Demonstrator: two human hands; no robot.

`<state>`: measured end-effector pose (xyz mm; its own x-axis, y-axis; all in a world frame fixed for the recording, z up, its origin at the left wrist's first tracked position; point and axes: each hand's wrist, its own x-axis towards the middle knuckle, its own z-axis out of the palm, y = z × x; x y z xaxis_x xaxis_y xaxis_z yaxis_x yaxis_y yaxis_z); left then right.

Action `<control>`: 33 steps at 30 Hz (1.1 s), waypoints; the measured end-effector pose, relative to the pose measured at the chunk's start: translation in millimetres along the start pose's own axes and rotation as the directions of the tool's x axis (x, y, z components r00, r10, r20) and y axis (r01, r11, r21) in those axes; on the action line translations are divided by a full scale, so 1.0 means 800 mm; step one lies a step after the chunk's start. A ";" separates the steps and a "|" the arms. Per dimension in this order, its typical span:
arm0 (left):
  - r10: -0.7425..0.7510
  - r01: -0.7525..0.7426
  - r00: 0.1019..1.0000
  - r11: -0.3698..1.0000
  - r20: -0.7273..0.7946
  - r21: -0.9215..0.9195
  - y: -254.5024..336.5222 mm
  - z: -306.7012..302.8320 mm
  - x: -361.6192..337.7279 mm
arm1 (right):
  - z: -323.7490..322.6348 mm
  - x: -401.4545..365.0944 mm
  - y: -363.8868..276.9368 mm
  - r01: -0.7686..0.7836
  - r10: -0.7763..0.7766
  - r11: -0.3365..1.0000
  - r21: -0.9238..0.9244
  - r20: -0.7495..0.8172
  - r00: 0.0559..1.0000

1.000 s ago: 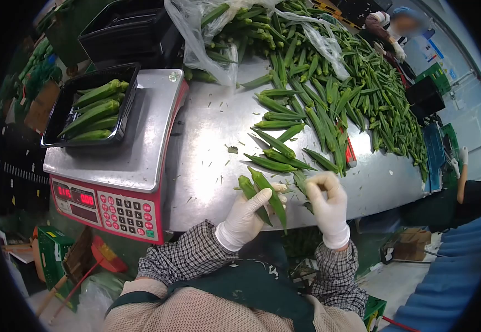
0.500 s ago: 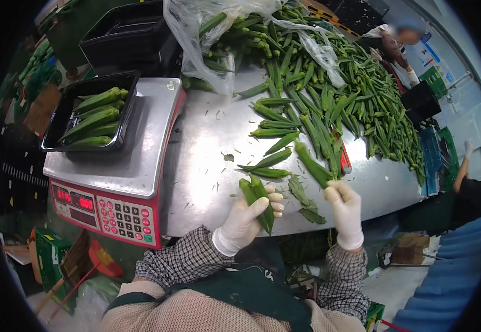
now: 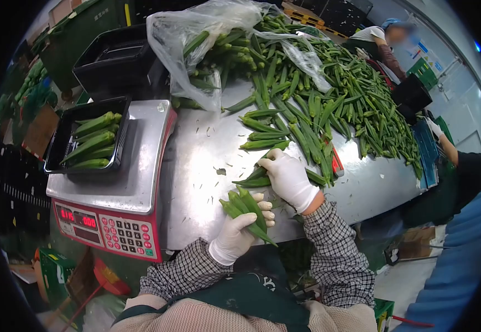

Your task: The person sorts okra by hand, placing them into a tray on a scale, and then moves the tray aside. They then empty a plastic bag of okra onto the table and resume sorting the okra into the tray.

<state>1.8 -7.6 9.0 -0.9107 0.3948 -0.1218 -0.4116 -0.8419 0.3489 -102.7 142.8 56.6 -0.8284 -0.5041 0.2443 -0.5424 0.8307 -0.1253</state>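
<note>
Three green okra pods (image 3: 244,206) lie bunched in my left hand (image 3: 235,235), whose white-gloved thumb presses across them. My right hand (image 3: 291,180), also gloved, is over the steel table, thumb and forefinger pinched on the end of another okra pod (image 3: 259,172). Its other fingers curl under and are partly hidden. Beside that pod lies a further one, and a short row of loose pods (image 3: 263,135) sits just beyond. To the left, a black tray (image 3: 120,145) holding several okra pods rests on the weighing scale (image 3: 135,193).
A large okra heap (image 3: 356,110) covers the table's far right side, partly under a clear plastic bag (image 3: 174,50). Stacked black trays (image 3: 113,61) stand behind the scale. A red-handled object (image 3: 337,160) lies among the pods. Co-workers (image 3: 464,177) are at the right.
My right hand has moved left and away from me, to the pods on the table. The pod it held has left it; my left hand now holds three pods instead of two.
</note>
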 end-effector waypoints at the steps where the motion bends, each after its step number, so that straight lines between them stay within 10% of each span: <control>1: -0.009 0.009 1.000 1.000 -0.002 0.013 0.000 0.000 0.000 | -0.002 0.003 0.002 0.006 -0.006 1.000 -0.013 0.040 0.999; 4: -0.040 0.041 0.999 0.999 0.010 -0.003 0.002 -0.001 0.001 | -0.018 -0.002 0.006 0.071 -0.032 0.982 0.175 -0.215 0.976; 10: -0.168 0.176 0.979 0.982 0.114 -0.062 0.000 -0.008 0.000 | -0.075 -0.044 -0.052 0.236 -0.229 0.926 0.296 -0.056 0.972; 13: -0.193 0.194 0.980 0.980 0.054 -0.030 0.003 -0.005 -0.002 | -0.046 -0.047 0.017 0.007 0.059 0.974 0.225 -0.287 0.956; 17: -0.157 0.159 0.987 0.986 0.035 -0.051 0.000 -0.009 0.001 | -0.017 -0.048 0.105 -0.506 0.490 0.836 -0.211 -0.126 0.862; 20: -0.152 0.154 0.987 0.988 0.055 -0.024 0.002 -0.004 0.000 | -0.006 -0.049 0.125 -0.535 0.528 0.805 -0.256 -0.104 0.843; 24: -0.129 0.126 0.991 0.990 0.046 0.060 0.004 -0.002 -0.002 | -0.020 -0.068 0.152 -0.543 0.633 0.771 0.333 -0.306 0.711; 27: -0.106 0.105 0.993 0.994 0.050 0.021 0.002 -0.001 -0.002 | -0.076 -0.082 0.115 -0.313 0.757 0.305 0.900 -0.030 0.652; 30: -0.136 0.142 0.988 0.986 0.079 -0.090 0.001 0.000 -0.002 | -0.111 -0.095 0.080 -0.263 0.383 0.229 0.937 0.162 0.910; 33: -0.145 0.159 0.982 0.981 0.121 -0.109 -0.003 0.002 -0.002 | -0.130 -0.069 0.025 -0.223 -0.036 0.476 0.851 0.272 0.962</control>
<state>3.9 -5.7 10.1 -0.8302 0.5545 -0.0576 -0.5522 -0.8037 0.2215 -53.3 212.1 140.3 -0.8151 -0.5789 -0.0226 -0.1923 0.3070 -0.9321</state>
